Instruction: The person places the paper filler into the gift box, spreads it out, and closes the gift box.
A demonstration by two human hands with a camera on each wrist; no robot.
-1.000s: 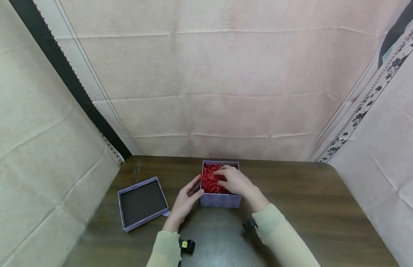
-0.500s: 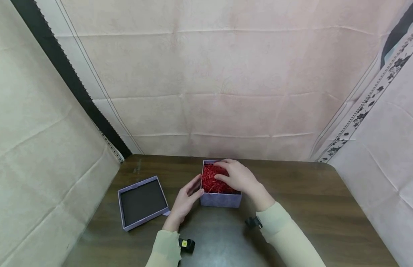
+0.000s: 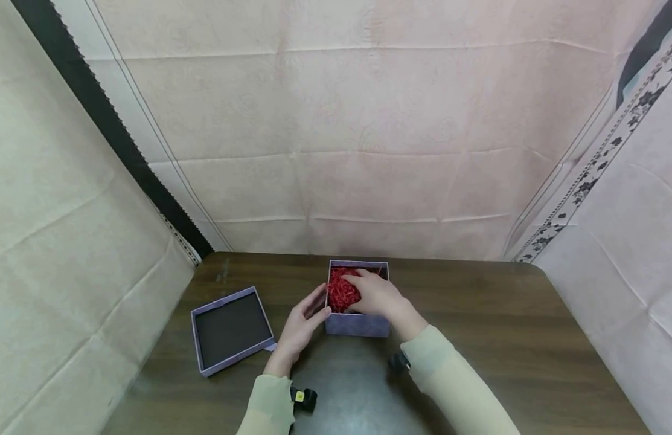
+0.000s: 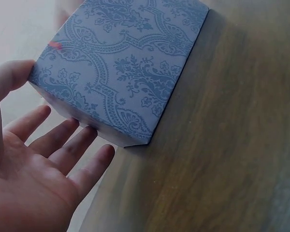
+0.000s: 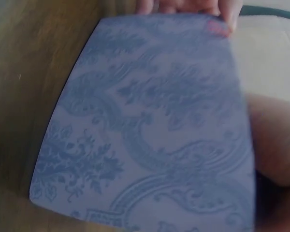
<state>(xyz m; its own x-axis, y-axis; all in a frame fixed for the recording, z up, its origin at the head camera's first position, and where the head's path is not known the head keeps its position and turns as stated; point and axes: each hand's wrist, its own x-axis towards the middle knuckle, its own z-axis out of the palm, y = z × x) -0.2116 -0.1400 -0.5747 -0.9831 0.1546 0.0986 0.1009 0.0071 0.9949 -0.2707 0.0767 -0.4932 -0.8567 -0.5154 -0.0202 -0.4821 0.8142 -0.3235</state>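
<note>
A small lilac patterned box point(image 3: 357, 323) sits mid-table point(image 3: 504, 338), full of red shredded paper point(image 3: 342, 293). The right hand point(image 3: 376, 294) rests on the shreds, fingers bent down into them — whether it grips any I cannot tell. The left hand point(image 3: 303, 323) lies open against the box's left wall. Box looks like light, stiff card; steady it by the side walls. The filler looks springy and loose.

A dark wooden table point(image 3: 504, 338) stands before pale creased cloth backdrops point(image 3: 336, 151), one with a floral border point(image 3: 602, 157)
</note>
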